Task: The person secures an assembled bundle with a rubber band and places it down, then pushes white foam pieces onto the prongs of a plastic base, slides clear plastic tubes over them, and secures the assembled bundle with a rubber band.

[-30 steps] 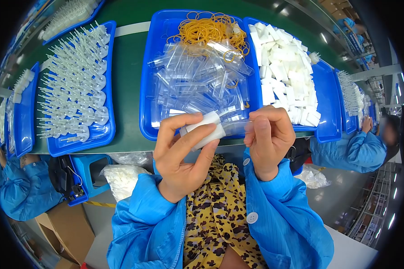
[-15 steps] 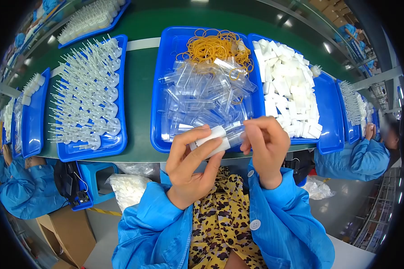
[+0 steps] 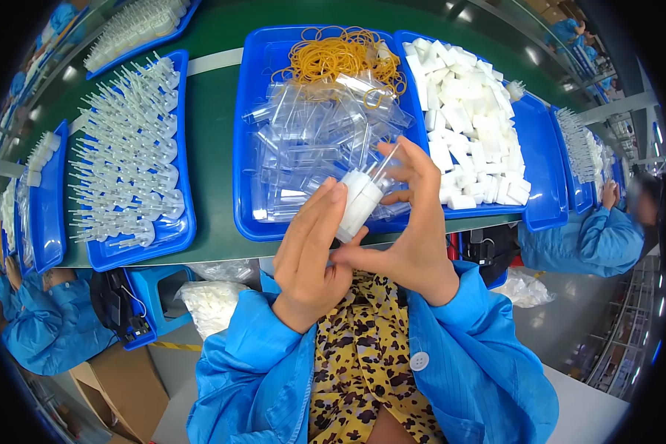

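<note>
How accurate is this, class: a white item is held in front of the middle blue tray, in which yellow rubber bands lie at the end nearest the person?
One detail is wrong: the yellow rubber bands lie at the far end of the middle blue tray, as the head view shows. A white item is indeed held in front of it.
</note>
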Demonstrator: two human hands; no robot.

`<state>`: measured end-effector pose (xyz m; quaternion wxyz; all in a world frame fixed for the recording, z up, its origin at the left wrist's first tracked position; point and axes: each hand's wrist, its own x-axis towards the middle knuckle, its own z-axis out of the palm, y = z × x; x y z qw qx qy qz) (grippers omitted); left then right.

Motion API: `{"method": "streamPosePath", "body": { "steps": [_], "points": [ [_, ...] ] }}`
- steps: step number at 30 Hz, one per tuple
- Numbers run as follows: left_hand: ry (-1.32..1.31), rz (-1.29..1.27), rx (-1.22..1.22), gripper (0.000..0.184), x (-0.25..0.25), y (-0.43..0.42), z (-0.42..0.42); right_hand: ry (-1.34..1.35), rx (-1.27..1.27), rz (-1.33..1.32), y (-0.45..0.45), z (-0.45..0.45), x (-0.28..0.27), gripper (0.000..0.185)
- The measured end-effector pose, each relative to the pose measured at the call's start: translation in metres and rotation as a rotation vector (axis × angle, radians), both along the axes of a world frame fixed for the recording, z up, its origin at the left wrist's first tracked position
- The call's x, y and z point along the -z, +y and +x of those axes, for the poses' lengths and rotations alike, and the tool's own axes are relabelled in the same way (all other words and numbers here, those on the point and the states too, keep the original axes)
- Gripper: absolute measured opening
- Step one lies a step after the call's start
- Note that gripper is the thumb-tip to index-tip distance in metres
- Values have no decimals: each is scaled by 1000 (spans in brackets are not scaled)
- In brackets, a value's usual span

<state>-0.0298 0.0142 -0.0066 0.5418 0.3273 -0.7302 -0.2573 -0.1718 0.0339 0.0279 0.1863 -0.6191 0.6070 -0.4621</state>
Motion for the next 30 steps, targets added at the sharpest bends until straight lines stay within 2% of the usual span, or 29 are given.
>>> {"method": "streamPosePath", "body": {
  "steps": [1,2,7,11,14,15,17,21,24,26,28,29,30],
  "points": [
    [-53,-47,-1,60,5,-1,0,-30,-20,11,-1,-1,4,101],
    [-106,-93,-5,67,9,-1,0,-30,-17,13,-2,-2,4,101],
    [-6,-59,88,80,21,3,4,188,-32,-214,-3,-4,5,93],
    [36,-129,119,88,23,1,3,187,-88,-245,0,-3,9,83],
    [23,-104,109,90,22,2,2,232,-16,-296,2,0,10,73],
    [22,-103,110,90,23,3,0,228,10,-344,2,1,11,70],
    [140,-92,71,77,25,3,-5,226,39,-391,2,1,12,67],
    [137,-109,72,80,26,3,-6,236,1,-408,3,2,15,67],
    [196,-94,57,75,22,2,-4,199,-40,-404,1,2,14,67],
    [-50,0,-13,66,6,0,7,202,-79,-397,-1,-4,9,67],
    [149,242,63,59,9,-1,13,105,-107,-342,-3,-21,1,65],
    [262,334,72,57,8,0,15,26,-80,-313,-7,-36,6,56],
    [379,421,87,55,7,1,15,105,10,-245,-11,-47,5,44]
  ]
}}
